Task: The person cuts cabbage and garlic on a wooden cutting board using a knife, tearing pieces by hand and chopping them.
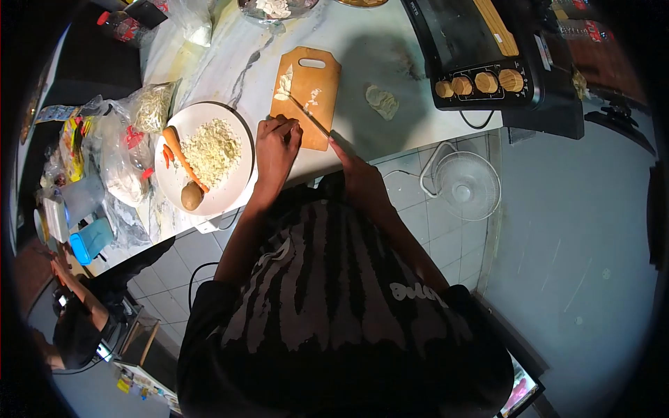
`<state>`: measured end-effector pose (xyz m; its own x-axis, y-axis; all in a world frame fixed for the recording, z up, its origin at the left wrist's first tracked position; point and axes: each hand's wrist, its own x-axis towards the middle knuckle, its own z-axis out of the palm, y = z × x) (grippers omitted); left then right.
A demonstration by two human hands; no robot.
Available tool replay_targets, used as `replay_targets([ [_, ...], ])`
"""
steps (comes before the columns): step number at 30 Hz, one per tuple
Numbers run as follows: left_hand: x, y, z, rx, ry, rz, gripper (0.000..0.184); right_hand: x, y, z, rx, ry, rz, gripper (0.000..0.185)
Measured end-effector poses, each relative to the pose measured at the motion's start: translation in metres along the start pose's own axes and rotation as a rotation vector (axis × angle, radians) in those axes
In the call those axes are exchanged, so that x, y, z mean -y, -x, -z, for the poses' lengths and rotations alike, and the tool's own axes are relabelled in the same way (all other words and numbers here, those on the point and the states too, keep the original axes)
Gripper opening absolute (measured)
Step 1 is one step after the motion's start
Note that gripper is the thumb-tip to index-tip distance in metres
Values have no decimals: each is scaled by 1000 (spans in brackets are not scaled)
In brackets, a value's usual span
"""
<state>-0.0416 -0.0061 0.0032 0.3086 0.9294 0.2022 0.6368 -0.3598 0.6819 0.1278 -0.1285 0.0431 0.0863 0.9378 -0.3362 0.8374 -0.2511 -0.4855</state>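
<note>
An orange-brown cutting board lies on the marble counter. My right hand is wrapped round a knife, whose blade points up and left across the board. My left hand rests at the board's lower left edge with its fingers curled; what they hold, if anything, is hidden. Pale pieces lie at the board's upper left, and small white bits sit near its middle. Left of my left hand is a white plate with chopped pale pieces, a carrot, red chillies and a brown round item.
A black oven with wooden knobs stands at the upper right. A bowl is at the top, and a pale flat piece lies right of the board. Plastic bags crowd the left side. Another person is at the lower left.
</note>
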Motion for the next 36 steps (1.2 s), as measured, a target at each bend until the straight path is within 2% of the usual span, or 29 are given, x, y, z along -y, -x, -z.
replay_targets([
  [6, -5, -3, 5, 22, 31, 78, 15, -11, 4, -8, -60, -229, 140, 62],
  [8, -3, -3, 4, 33, 7, 86, 15, -13, 8, -14, -60, -321, 162, 51],
  [9, -1, -2, 3, -1, 6, 72, 15, -11, 8, -13, -58, -321, 163, 51],
  [11, 3, -1, 0, -30, 4, 61, 14, -7, 9, -11, 89, -301, 34, 50],
  [14, 3, -1, 2, -56, 41, 61, 15, -5, 7, -9, 123, -321, 8, 50],
  [15, 2, -2, 3, -37, 76, 108, 13, -6, 7, -11, 125, -320, 6, 50],
  [17, 1, -1, 2, -16, 116, 159, 11, -8, 7, -16, -15, -337, 119, 52],
  [19, 5, -2, 1, -19, 182, 230, 12, -6, 7, -9, 22, -291, 86, 53],
  [20, 6, -1, 1, -19, 182, 230, 12, -5, 6, -6, 54, -250, 57, 54],
  [22, 8, 1, 1, -45, 93, 46, 12, 4, 3, 3, 107, -170, 12, 55],
  [23, 9, 2, 3, -47, 97, 45, 12, 7, 3, 7, 161, -86, -33, 56],
  [25, 12, 7, 5, -32, 45, -84, 16, 12, 2, 10, 152, -40, -41, 56],
  [27, 13, 10, 4, -17, 43, -85, 17, 10, 2, 11, 140, 4, -44, 56],
  [29, 15, 11, 3, -3, 50, -68, 19, 6, 1, 4, 33, -44, 8, 56],
  [32, 7, 5, 6, -44, 86, -41, 12, 1, 2, 3, 28, -131, 55, 56],
  [36, 4, 5, 10, -24, 98, 53, 13, -3, 8, -9, 4, -206, 77, 56],
])
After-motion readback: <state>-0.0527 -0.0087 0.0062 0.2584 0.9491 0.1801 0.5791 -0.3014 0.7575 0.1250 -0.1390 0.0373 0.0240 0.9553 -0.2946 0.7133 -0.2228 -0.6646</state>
